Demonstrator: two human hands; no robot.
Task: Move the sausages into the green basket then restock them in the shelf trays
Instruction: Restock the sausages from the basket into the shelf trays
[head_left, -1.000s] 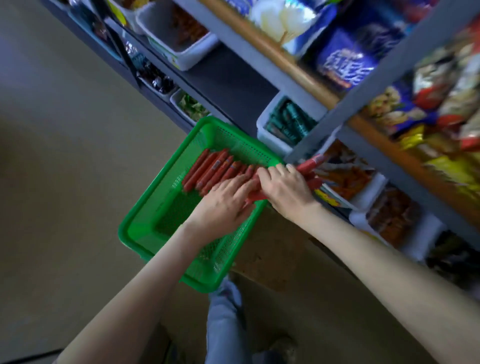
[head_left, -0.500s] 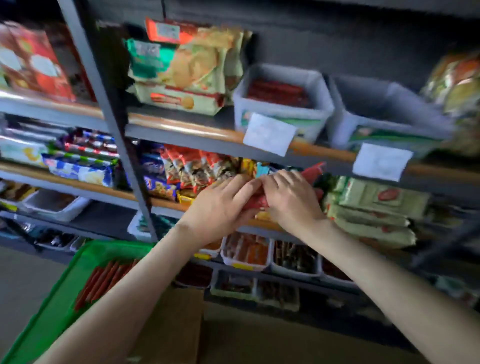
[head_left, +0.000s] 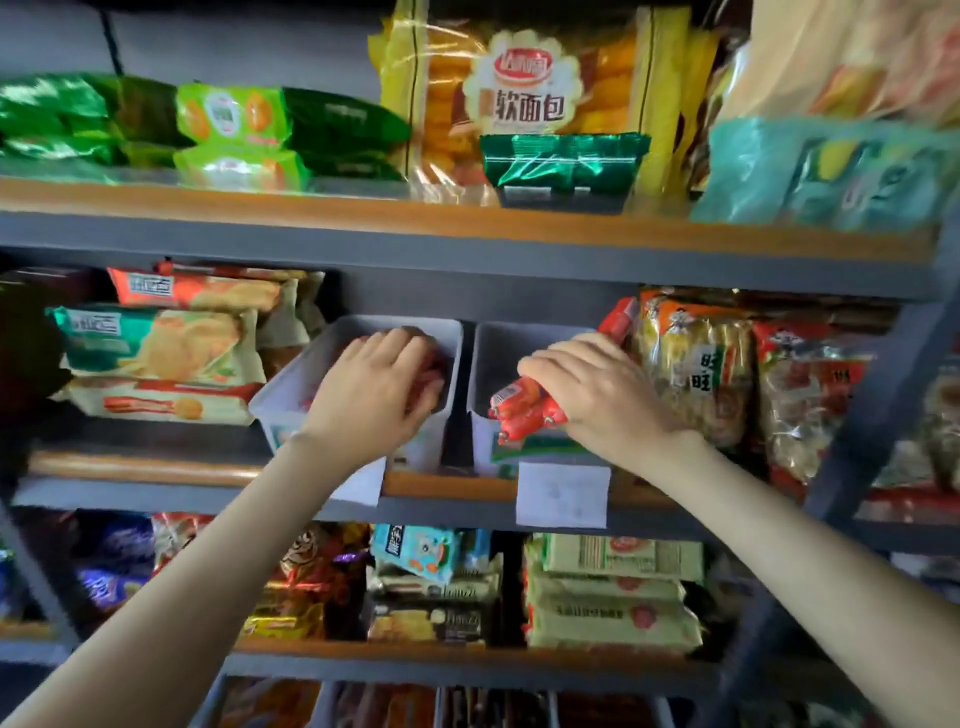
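Two grey shelf trays stand side by side on the middle shelf. My left hand (head_left: 376, 392) reaches down into the left tray (head_left: 291, 395), its fingers among red sausages (head_left: 431, 376) lying there; what it holds is hidden. My right hand (head_left: 597, 395) grips a bundle of red sausages (head_left: 522, 410) over the right tray (head_left: 488, 358), their ends sticking out on both sides of my fist. The green basket is out of view.
Biscuit packs (head_left: 156, 348) lie left of the trays and rice cracker bags (head_left: 696, 364) crowd the right. White price labels (head_left: 563, 493) hang from the shelf edge. A bread bag (head_left: 519, 104) sits on the shelf above; more snacks fill the shelf below.
My hands rose from the basket to the middle shelf and parted. The left now reaches into the left tray; the right carries the bundle over the right tray. The basket has left view.
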